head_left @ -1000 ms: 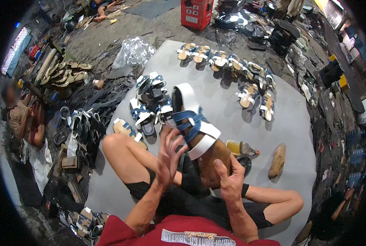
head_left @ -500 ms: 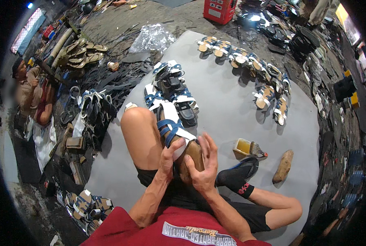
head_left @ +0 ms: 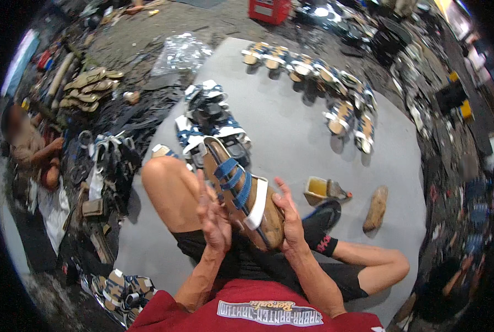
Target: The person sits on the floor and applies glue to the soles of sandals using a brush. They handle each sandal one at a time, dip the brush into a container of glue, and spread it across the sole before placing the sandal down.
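A sandal (head_left: 238,187) with crossed blue straps and a white heel strap is fitted over a brown foot-shaped last (head_left: 273,218), tilted above my lap. My right hand (head_left: 291,224) is closed round the last's heel end, its thumb and fingers along the side. Beside the sandal's left edge, my left hand (head_left: 216,224) has its fingers stretched out and slightly blurred; whether its thumb touches the sole is hard to see. Just beyond the sandal's toe, several finished-looking blue and white sandals (head_left: 230,133) lie in a pile.
A yellow-filled container (head_left: 317,187) with a brush (head_left: 338,191) stands right of my hands on the grey mat (head_left: 280,122). Another last (head_left: 375,209) lies farther right. A curved row of sandals (head_left: 341,117) fills the far right. At the left edge sits another person (head_left: 34,144).
The sandal has turned so its side and sole edge show, and its white strap now sits over the heel. My left hand has come off it, fingers extended; my right hand keeps hold.
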Available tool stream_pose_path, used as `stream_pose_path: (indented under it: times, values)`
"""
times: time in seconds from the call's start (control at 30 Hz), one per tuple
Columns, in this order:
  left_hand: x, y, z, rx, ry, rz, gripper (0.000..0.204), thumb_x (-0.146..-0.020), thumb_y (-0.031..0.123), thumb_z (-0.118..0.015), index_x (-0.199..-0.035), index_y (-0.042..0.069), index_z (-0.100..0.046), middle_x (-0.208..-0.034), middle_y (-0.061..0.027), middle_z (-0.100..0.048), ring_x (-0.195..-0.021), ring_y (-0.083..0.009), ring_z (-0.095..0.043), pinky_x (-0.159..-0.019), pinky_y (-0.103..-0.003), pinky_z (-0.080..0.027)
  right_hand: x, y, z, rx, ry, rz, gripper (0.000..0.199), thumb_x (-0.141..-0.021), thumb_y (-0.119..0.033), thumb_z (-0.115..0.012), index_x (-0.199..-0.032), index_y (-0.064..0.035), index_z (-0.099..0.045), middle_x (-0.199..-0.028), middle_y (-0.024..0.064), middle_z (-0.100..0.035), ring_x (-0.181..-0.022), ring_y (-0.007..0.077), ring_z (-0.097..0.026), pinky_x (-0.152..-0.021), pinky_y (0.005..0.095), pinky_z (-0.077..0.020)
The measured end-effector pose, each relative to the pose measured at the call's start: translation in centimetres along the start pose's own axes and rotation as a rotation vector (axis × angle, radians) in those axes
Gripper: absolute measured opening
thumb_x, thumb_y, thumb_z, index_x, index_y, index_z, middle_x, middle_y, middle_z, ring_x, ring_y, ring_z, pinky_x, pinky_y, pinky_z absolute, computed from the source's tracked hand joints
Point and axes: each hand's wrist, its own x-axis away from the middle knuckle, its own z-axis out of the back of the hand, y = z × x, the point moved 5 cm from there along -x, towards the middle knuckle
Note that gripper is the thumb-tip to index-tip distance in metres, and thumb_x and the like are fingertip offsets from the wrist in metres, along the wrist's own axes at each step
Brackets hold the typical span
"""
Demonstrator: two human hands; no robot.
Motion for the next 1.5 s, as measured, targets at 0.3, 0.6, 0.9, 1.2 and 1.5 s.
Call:
stream_pose_path:
  times: [0.3,0.6,0.9,1.2,1.5]
  values:
    - [-1.2,-7.1,-5.1,0.405,-0.503,0.487,0.093,-0.097,0.079,-0.036,-0.138,-0.001,-0.055,-0.092,-0.0237,-0.069,-0.079,-0.0372,-0.069,-0.07,-0.05,-0.059,2.7,-1.3,11.2,0.859,0.524,0.488,0.054,-0.1,-0.032,-0.073,-0.137,-0.0034,-0.045,-0.125,0.0138,-0.057,-0.109,0.0216,-0.062,-0.089,0.0374,-0.0552]
    - [-1.9,-9.9,-0.4,0.264,-0.168,0.602,0.084,-0.097,0.074,-0.038,-0.131,0.001,-0.059,-0.097,-0.0204,-0.071,-0.082,-0.0371,-0.07,-0.077,-0.051,-0.06,-5.1,-10.3,33.6,0.143,0.875,0.125,0.04,-0.095,-0.038,-0.079,-0.113,-0.0092,-0.057,-0.093,0.009,-0.06,-0.073,0.0197,-0.065,-0.058,0.0329,-0.0505]
    - [-1.4,-8.0,-2.4,0.34,-0.112,0.492,0.066,-0.103,0.052,-0.058,-0.144,0.001,-0.052,-0.134,-0.0173,-0.064,-0.12,-0.0329,-0.065,-0.105,-0.047,-0.054,-4.8,-14.8,27.9,0.454,0.397,0.223,0.032,-0.102,-0.036,-0.072,-0.116,-0.0068,-0.072,-0.104,0.0049,-0.073,-0.085,0.0164,-0.071,-0.066,0.0319,-0.0552]
    - [-3.0,-10.1,-2.0,0.257,-0.147,0.468,0.068,-0.103,0.064,-0.046,-0.134,0.004,-0.058,-0.11,-0.0156,-0.072,-0.091,-0.0284,-0.073,-0.078,-0.044,-0.063,-4.3,-14.0,20.2,1.917,0.102,0.885,0.022,-0.09,-0.026,-0.083,-0.103,-0.0091,-0.077,-0.093,0.0053,-0.076,-0.083,0.0276,-0.064,-0.08,0.0415,-0.0505]
    - [-2.1,-8.9,-2.6,0.259,-0.32,0.614,0.08,-0.098,0.072,-0.041,-0.127,0.001,-0.06,-0.092,-0.0214,-0.071,-0.068,-0.0312,-0.072,-0.058,-0.042,-0.063,-1.5,-15.2,18.0,1.615,0.359,1.09,0.018,-0.09,-0.024,-0.083,-0.093,-0.0064,-0.078,-0.095,0.0075,-0.076,-0.088,0.029,-0.065,-0.079,0.044,-0.049]
